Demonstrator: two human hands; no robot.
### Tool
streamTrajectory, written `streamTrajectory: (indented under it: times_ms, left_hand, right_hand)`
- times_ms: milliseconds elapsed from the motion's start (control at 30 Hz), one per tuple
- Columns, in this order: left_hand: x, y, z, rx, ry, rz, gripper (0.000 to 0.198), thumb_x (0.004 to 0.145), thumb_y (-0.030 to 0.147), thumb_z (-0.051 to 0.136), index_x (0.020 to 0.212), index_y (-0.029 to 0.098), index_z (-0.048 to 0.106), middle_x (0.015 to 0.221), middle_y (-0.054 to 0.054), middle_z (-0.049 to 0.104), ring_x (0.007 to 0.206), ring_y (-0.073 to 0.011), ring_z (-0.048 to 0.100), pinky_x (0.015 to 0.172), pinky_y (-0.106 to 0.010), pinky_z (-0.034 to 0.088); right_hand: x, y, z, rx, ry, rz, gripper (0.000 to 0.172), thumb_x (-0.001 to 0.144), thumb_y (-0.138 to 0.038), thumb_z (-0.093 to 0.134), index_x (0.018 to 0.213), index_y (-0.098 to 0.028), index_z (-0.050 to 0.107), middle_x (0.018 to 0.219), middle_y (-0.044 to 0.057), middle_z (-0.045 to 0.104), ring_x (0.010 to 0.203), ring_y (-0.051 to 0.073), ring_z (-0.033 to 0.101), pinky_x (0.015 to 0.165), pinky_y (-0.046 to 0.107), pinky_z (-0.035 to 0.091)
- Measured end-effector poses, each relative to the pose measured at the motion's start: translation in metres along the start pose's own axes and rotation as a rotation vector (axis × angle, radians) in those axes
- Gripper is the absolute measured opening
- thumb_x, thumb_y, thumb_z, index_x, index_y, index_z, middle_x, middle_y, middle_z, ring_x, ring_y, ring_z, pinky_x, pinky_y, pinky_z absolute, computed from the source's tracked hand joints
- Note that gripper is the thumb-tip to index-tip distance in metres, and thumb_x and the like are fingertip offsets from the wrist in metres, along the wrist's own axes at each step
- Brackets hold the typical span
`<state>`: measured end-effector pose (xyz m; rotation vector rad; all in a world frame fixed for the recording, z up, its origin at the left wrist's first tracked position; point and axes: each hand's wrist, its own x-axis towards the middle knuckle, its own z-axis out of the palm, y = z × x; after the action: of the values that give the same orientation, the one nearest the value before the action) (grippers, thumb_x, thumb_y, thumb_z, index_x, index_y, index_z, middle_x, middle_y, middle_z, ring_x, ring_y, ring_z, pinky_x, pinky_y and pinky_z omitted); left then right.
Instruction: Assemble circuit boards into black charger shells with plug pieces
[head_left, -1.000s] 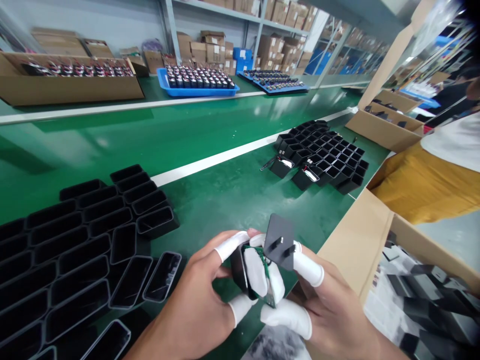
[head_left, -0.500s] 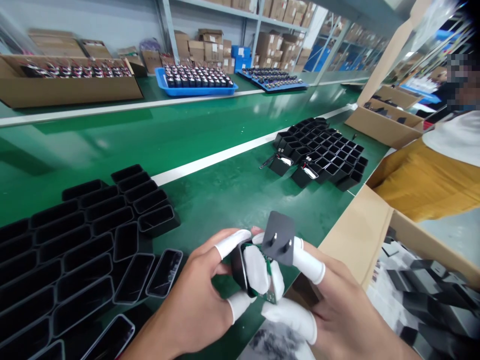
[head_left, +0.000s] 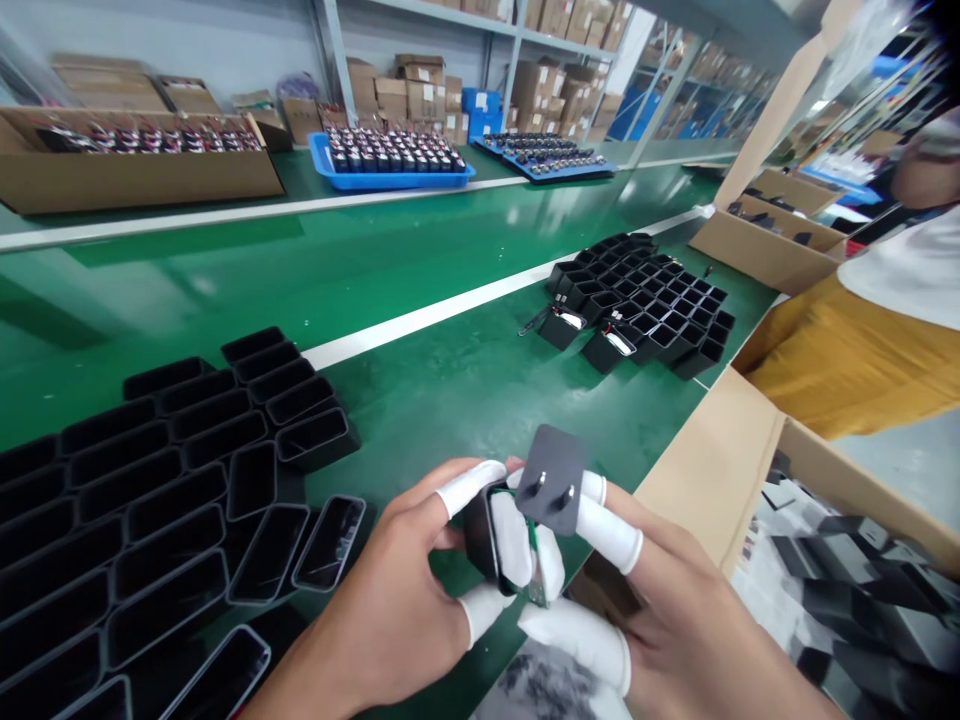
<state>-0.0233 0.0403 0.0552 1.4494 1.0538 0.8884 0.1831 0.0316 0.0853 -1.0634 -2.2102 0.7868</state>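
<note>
My left hand (head_left: 409, 590), with white finger cots on its thumb and index finger, is closed around a black plastic housing (head_left: 480, 535). The housing's open end faces right. Partly inside it sits a green circuit board (head_left: 534, 540) with white padding (head_left: 513, 545) on both faces. My right hand (head_left: 637, 580), also in finger cots, grips this board assembly from the right. A black end plate (head_left: 553, 478) with two metal prongs stands tilted at its upper side, against my right fingers. The ends of some fingers are hidden behind the parts.
Rows of open black housings (head_left: 157, 490) stand at left on the green bench (head_left: 420, 370). Another cluster (head_left: 652, 300) stands at the far right, two with parts inside. A cardboard box (head_left: 847, 480) of black pieces is at right, beside a person in yellow (head_left: 825, 350).
The board assembly has shifted slightly left and sits deeper in the housing. The pronged plate has moved a little left with my right hand. My left hand keeps its hold.
</note>
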Motion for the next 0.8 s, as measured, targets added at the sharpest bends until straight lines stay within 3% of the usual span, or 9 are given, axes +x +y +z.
streamTrajectory:
  times_ms: [167, 233, 300, 367, 433, 533, 667, 800]
  left_hand:
    - [-0.002, -0.002, -0.001, 0.021, -0.031, 0.01, 0.058, 0.074, 0.005, 0.07, 0.126, 0.031, 0.064, 0.133, -0.002, 0.06, 0.103, -0.0187, 0.068, 0.08, -0.023, 0.063]
    - [-0.001, -0.005, 0.0, 0.0, -0.025, -0.011, 0.06, 0.071, 0.005, 0.07, 0.126, 0.03, 0.063, 0.135, -0.003, 0.058, 0.105, -0.0206, 0.068, 0.08, -0.025, 0.064]
    - [0.0, -0.009, 0.003, -0.057, 0.002, -0.049, 0.063, 0.069, 0.006, 0.073, 0.128, 0.027, 0.061, 0.138, -0.005, 0.056, 0.11, -0.0232, 0.067, 0.083, -0.027, 0.063]
    - [0.002, -0.015, 0.007, -0.128, 0.035, -0.09, 0.064, 0.069, 0.007, 0.075, 0.129, 0.025, 0.059, 0.138, -0.007, 0.057, 0.114, -0.0254, 0.066, 0.088, -0.031, 0.062]
    - [0.003, -0.022, 0.012, -0.155, 0.077, -0.088, 0.061, 0.069, 0.008, 0.075, 0.126, 0.022, 0.06, 0.135, -0.008, 0.058, 0.114, -0.026, 0.066, 0.094, -0.034, 0.061]
    - [0.004, -0.031, 0.02, -0.139, 0.149, -0.049, 0.06, 0.069, 0.009, 0.076, 0.125, 0.022, 0.061, 0.133, -0.007, 0.06, 0.113, -0.0256, 0.067, 0.096, -0.034, 0.06]
    - [0.005, -0.04, 0.024, -0.118, 0.198, -0.029, 0.058, 0.07, 0.007, 0.071, 0.125, 0.023, 0.063, 0.133, -0.006, 0.06, 0.114, -0.0238, 0.067, 0.092, -0.029, 0.061]
    - [0.007, -0.048, 0.025, -0.129, 0.218, -0.046, 0.056, 0.068, 0.005, 0.066, 0.122, 0.021, 0.064, 0.131, -0.006, 0.061, 0.115, -0.024, 0.067, 0.09, -0.028, 0.061]
  right_hand:
    - [0.001, 0.005, 0.003, -0.072, -0.008, 0.004, 0.072, 0.088, -0.032, 0.073, 0.152, -0.029, 0.04, 0.152, 0.013, 0.047, 0.134, 0.03, 0.055, 0.106, 0.03, 0.052]
    - [0.002, 0.014, 0.012, 0.103, -0.059, 0.066, 0.082, 0.081, -0.039, 0.08, 0.152, -0.03, 0.04, 0.156, 0.012, 0.041, 0.138, 0.031, 0.051, 0.108, 0.033, 0.05]
    - [0.001, 0.025, 0.027, 0.414, -0.01, 0.136, 0.086, 0.079, -0.048, 0.081, 0.152, -0.031, 0.038, 0.155, 0.012, 0.043, 0.139, 0.031, 0.049, 0.111, 0.04, 0.048]
    - [-0.002, 0.033, 0.043, 0.684, 0.097, 0.181, 0.073, 0.087, -0.049, 0.072, 0.151, -0.032, 0.04, 0.154, 0.011, 0.046, 0.14, 0.03, 0.048, 0.114, 0.046, 0.044]
    - [-0.003, 0.035, 0.055, 0.812, 0.15, 0.257, 0.057, 0.095, -0.043, 0.064, 0.147, -0.032, 0.046, 0.152, 0.01, 0.049, 0.139, 0.028, 0.05, 0.115, 0.048, 0.042]
    - [0.0, 0.028, 0.065, 0.856, 0.205, 0.386, 0.05, 0.092, -0.039, 0.069, 0.139, -0.03, 0.057, 0.142, 0.008, 0.061, 0.13, 0.027, 0.059, 0.114, 0.046, 0.044]
    - [0.01, 0.024, 0.074, 0.837, 0.317, 0.437, 0.051, 0.084, -0.037, 0.077, 0.133, -0.027, 0.063, 0.133, 0.005, 0.067, 0.123, 0.027, 0.063, 0.111, 0.042, 0.048]
    - [0.016, 0.031, 0.082, 0.813, 0.306, 0.468, 0.052, 0.084, -0.039, 0.077, 0.131, -0.024, 0.063, 0.128, 0.007, 0.069, 0.118, 0.027, 0.064, 0.109, 0.043, 0.049]
